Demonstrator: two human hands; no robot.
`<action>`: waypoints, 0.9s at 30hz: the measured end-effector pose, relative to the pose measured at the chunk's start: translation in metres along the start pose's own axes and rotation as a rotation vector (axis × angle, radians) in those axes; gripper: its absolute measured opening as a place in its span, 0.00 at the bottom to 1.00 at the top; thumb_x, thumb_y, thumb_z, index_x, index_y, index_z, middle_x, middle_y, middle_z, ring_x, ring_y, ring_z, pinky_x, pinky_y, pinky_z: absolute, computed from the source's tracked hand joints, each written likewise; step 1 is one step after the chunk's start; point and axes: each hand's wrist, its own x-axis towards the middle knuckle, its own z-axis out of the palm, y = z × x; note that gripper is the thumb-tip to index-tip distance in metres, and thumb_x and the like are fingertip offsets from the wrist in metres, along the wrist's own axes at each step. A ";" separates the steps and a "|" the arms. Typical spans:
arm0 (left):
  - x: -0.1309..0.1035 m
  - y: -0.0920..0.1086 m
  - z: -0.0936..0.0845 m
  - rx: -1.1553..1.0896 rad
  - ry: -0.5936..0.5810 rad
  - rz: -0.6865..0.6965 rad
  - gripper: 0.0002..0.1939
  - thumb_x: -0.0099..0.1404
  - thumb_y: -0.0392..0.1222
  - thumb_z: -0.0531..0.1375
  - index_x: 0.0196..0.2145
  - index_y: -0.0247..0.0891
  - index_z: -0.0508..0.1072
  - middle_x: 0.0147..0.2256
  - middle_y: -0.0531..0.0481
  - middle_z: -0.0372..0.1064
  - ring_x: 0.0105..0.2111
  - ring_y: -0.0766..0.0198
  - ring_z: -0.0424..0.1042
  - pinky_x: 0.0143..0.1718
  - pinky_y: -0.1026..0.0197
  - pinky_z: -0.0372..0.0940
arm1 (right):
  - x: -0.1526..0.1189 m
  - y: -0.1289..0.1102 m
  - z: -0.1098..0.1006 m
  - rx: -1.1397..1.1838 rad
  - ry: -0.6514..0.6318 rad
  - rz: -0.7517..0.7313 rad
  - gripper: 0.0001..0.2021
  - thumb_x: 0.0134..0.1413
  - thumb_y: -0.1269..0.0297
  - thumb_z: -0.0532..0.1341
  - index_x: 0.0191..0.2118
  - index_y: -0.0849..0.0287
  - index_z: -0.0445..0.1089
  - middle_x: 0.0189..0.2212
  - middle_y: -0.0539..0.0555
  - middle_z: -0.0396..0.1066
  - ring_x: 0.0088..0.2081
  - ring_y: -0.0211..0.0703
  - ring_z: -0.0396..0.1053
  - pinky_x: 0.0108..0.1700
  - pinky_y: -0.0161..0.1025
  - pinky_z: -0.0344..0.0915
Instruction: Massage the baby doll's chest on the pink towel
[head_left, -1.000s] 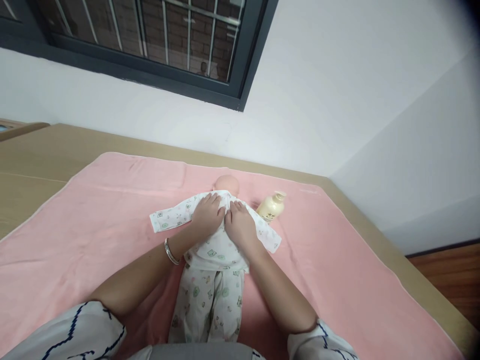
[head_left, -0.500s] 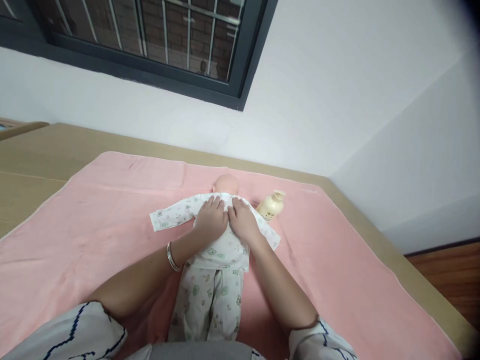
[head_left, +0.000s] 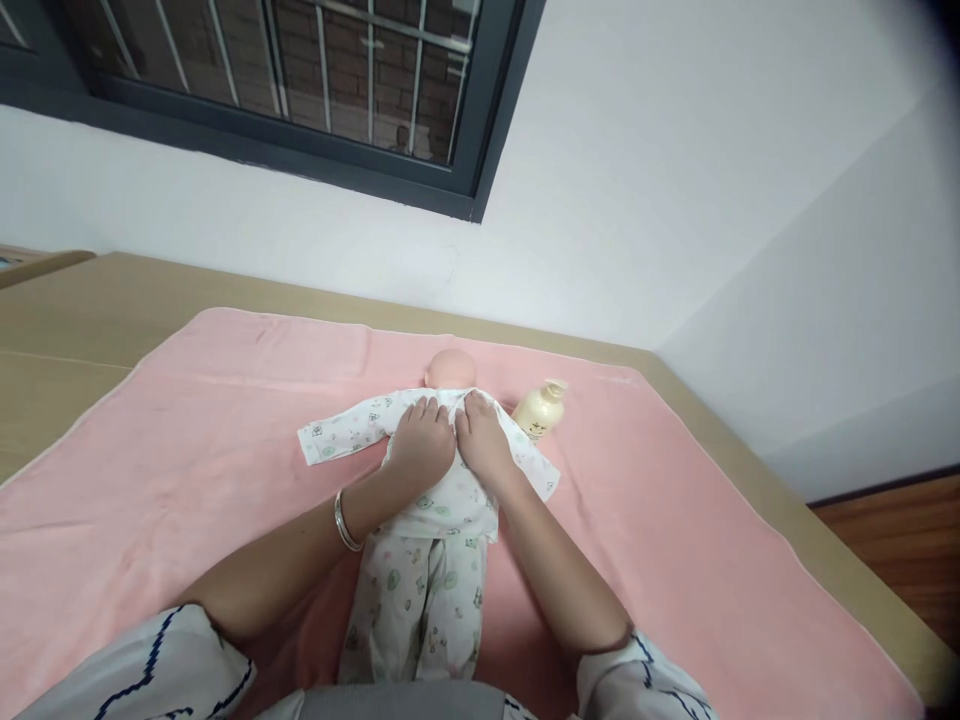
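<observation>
Doll [head_left: 444, 512] beneath both hands [head_left: 422, 442], head [head_left: 451, 369] just beyond them.

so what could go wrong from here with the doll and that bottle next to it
The pump bottle stands close to the sleeve on the side of the right hand, so an outward sweep might bump it. The bracelet on the left wrist could perhaps catch the shirt under the left hand.

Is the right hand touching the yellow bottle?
Apart: the head view shows the white patterned sleeve between the right hand and the yellow bottle.
</observation>
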 end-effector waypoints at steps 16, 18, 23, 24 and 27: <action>0.010 -0.020 0.016 -0.257 0.045 -0.113 0.23 0.72 0.41 0.46 0.59 0.32 0.68 0.62 0.39 0.65 0.66 0.48 0.58 0.67 0.40 0.51 | 0.002 0.005 0.002 0.083 0.030 -0.021 0.24 0.67 0.60 0.49 0.61 0.68 0.65 0.63 0.67 0.62 0.66 0.56 0.56 0.67 0.53 0.52; 0.009 -0.018 0.016 -0.239 0.065 -0.104 0.23 0.72 0.41 0.46 0.59 0.32 0.68 0.61 0.39 0.66 0.65 0.48 0.58 0.66 0.39 0.52 | -0.001 0.003 -0.004 0.133 0.079 -0.012 0.20 0.66 0.62 0.49 0.56 0.64 0.70 0.56 0.64 0.70 0.60 0.54 0.65 0.63 0.50 0.59; 0.003 -0.014 0.010 -0.185 0.125 -0.057 0.20 0.71 0.40 0.48 0.55 0.31 0.71 0.57 0.37 0.70 0.62 0.47 0.63 0.63 0.41 0.58 | -0.009 -0.007 -0.016 0.168 0.235 0.007 0.21 0.63 0.65 0.49 0.56 0.61 0.71 0.53 0.60 0.74 0.55 0.50 0.70 0.59 0.46 0.63; 0.002 -0.012 0.009 -0.179 0.135 -0.044 0.20 0.71 0.39 0.49 0.53 0.32 0.72 0.56 0.37 0.71 0.60 0.47 0.64 0.62 0.41 0.58 | -0.009 -0.007 -0.015 0.155 0.226 -0.008 0.22 0.63 0.65 0.49 0.58 0.63 0.70 0.56 0.61 0.72 0.59 0.50 0.67 0.62 0.46 0.61; 0.002 -0.011 0.007 -0.172 0.126 -0.010 0.18 0.70 0.39 0.49 0.50 0.35 0.74 0.53 0.39 0.73 0.58 0.49 0.67 0.63 0.41 0.57 | -0.005 -0.005 -0.006 0.067 0.124 -0.013 0.25 0.65 0.65 0.48 0.62 0.69 0.64 0.63 0.65 0.63 0.67 0.53 0.56 0.67 0.49 0.53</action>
